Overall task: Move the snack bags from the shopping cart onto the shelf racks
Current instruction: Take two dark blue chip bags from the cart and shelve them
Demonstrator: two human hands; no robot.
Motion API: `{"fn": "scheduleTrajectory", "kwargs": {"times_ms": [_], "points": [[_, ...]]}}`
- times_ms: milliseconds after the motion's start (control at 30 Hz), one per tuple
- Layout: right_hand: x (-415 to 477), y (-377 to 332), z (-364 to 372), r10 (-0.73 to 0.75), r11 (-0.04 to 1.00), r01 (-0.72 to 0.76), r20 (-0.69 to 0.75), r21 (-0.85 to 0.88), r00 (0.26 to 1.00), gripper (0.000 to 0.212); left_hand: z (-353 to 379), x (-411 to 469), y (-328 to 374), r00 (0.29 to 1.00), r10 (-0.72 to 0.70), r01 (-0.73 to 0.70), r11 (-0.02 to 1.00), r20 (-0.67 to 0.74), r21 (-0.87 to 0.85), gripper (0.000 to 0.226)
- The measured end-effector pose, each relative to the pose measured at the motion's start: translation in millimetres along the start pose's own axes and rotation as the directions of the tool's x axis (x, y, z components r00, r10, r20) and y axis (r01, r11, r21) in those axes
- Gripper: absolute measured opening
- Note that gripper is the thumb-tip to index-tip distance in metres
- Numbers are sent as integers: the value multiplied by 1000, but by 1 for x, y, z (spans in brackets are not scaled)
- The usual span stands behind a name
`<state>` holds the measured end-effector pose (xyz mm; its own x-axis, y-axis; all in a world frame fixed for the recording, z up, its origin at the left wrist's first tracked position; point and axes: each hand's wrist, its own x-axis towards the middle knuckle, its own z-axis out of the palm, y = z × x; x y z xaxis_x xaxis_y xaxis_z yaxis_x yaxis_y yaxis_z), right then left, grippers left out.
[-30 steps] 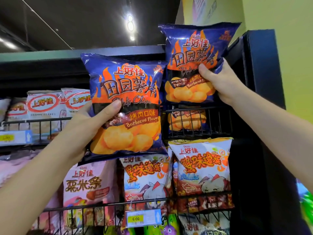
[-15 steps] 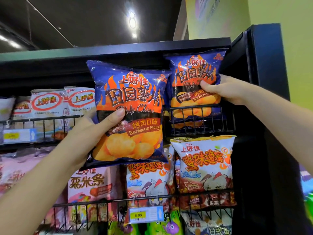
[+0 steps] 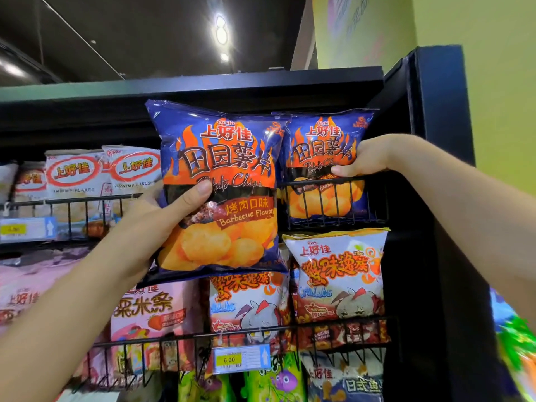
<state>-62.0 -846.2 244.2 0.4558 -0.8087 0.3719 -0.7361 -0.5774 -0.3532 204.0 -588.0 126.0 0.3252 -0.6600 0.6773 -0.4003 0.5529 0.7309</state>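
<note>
**Head view: one chip bag in the air, a second in the top rack**

Nearest, the left hand [image 3: 150, 227] grips a blue-and-orange foil bag of barbecue potato chips [image 3: 232, 158]. The thumb lies across the bag's front and the other fingers are hidden behind it. This bag is upright in the air in front of the shelving. Its right edge overlaps the neighbouring bag, and its bottom edge covers the tops of the packs on the tier below.

Further in, the right hand [image 3: 374, 155] pinches the right edge of a second blue-and-orange chip bag [image 3: 322, 140] between thumb and curled fingers. That bag stands upright with its lower half behind the front wires of the black wire top rack [image 3: 333, 204], at the rack's right end. It is just beside the black side panel of the shelf unit [image 3: 435, 140].

On the tier below, white crab-flavour snack bags [image 3: 336, 274] stand in the lower black wire rack [image 3: 319, 329]. A white price tag reading 6.00 [image 3: 232, 359] hangs on its front edge. Pink snack bags [image 3: 145, 309] fill that tier's left part. White shrimp-flake bags with red ovals [image 3: 75, 172] sit at the left of the top tier.

Beyond are a yellow-green wall [image 3: 478, 53] and a bright ceiling light [image 3: 221, 30].
</note>
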Motion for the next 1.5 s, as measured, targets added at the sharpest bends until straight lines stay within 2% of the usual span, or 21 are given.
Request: {"fn": "scheduleTrajectory", "kwargs": {"times_ms": [67, 167, 267, 300, 400, 467, 567, 700, 800, 867, 933, 967, 1033, 1100, 1233, 1367, 1500], "points": [[-8, 0, 0, 9, 998, -11, -39, -64, 999, 71, 1, 0, -3, 1000, -13, 13, 1000, -4, -7, 69], [-21, 5, 6, -6, 1000, 9, -92, 25, 996, 53, 0, 2, -6, 1000, -15, 15, 1000, -24, 11, 95], [-31, 6, 16, -27, 993, 47, -190, 104, 981, 48, -1, 3, -3, 1000, -11, 11, 1000, -9, 7, 86], [-35, 7, 21, -27, 990, 58, -233, 130, 972, 51, -1, 3, -2, 1000, -12, 12, 1000, -6, 5, 84], [-47, 8, 31, 15, 983, 61, -403, 175, 915, 83, 4, 5, 1, 1000, -17, 17, 1000, 1, -2, 74], [-54, 3, 35, -7, 967, 148, -553, 209, 833, 91, 6, 8, 3, 1000, -18, 18, 1000, -13, -5, 64], [-62, -8, 32, -94, 971, 220, -700, 92, 708, 95, 12, 16, 4, 1000, -8, 8, 1000, -13, 11, 63], [-74, -30, 27, -153, 980, 197, -705, -19, 692, 95, 17, 30, 5, 1000, 17, -17, 1000, -1, 16, 61], [-82, -49, 28, -227, 958, 284, -703, -37, 674, 82, 18, 43, 8, 999, 34, -34, 999, 17, 32, 71], [-89, -66, 31, -248, 897, 415, -607, 151, 755, 76, 17, 53, 13, 997, 67, -68, 997, 25, 43, 77], [-95, -85, 34, -288, 792, 471, -443, 389, 849, 86, 18, 63, 20, 994, 111, -112, 993, 18, 49, 79], [-95, -93, 36, -315, 763, 477, -393, 437, 864, 92, 18, 69, 25, 991, 137, -137, 989, -1, 58, 82], [-89, -105, 36, -370, 743, 526, -401, 413, 838, 91, 15, 79, 34, 973, 228, -223, 968, -37, 114, 81], [-77, -113, 34, -385, 717, 590, -495, 370, 779, 90, 11, 88, 43, 943, 326, -305, 928, -68, 216, 69], [-51, -122, 37, -321, 669, 640, -629, 378, 708, 104, 2, 106, 47, 894, 433, -356, 845, -120, 398, 74], [-26, -126, 58, -317, 682, 625, -616, 380, 721, 90, -6, 114, 26, 899, 427, -330, 806, -97, 492, 72], [-15, -125, 76, -349, 733, 592, -561, 336, 751, 82, -18, 120, 8, 946, 325, -281, 803, 9, 525, 72]]}}
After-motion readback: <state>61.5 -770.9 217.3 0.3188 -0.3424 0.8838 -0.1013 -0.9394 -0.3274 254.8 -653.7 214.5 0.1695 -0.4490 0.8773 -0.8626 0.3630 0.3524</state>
